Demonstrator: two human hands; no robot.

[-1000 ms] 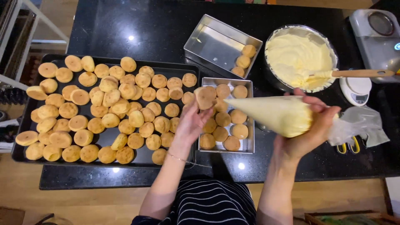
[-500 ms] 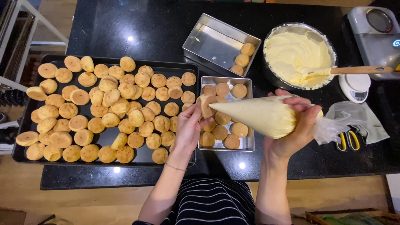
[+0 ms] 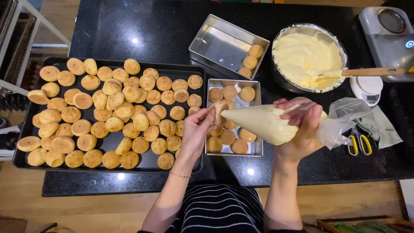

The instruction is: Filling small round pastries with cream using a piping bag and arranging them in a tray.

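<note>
Black stone counter, with a piping bag meeting a small pastry shell over a steel tin.

Since a second ago the left hand has lifted the pastry shell up to the tip of the piping bag, so the tip now touches it, probably pushed inside (hard to see). Left fingers are curled around the shell above the square tin; the right hand is clenched on the bag's wide end. Beside them lies the dark baking tray of shells.
</note>
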